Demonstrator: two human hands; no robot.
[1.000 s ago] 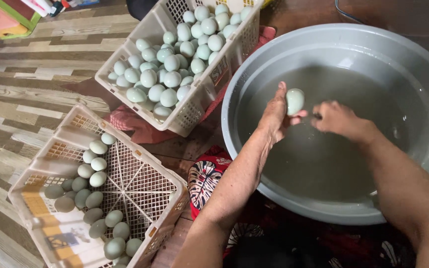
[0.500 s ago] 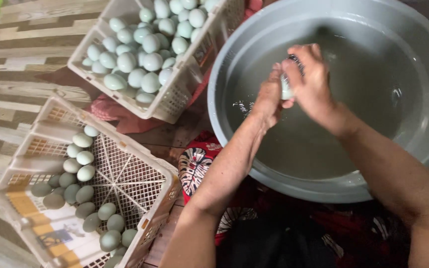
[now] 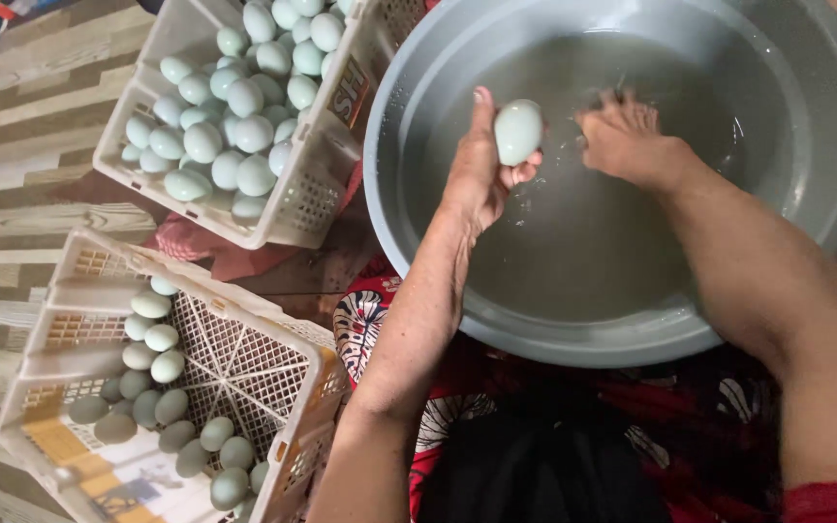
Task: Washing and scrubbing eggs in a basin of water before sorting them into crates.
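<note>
Left hand (image 3: 477,179) pinching pale egg (image 3: 518,132) over grey basin (image 3: 418,116), upper centre; right hand (image 3: 624,136) in water, fingers' state unclear.

Pale green egg (image 3: 518,131), grey basin (image 3: 806,116), white crates (image 3: 162,58), red patterned cloth (image 3: 370,320)

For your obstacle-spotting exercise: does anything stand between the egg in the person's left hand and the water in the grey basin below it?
Nothing visible does. The left hand holds the pale egg above the water in the grey basin, with only open air beneath. The right hand is off to the side in the water, apart from the egg.
</note>
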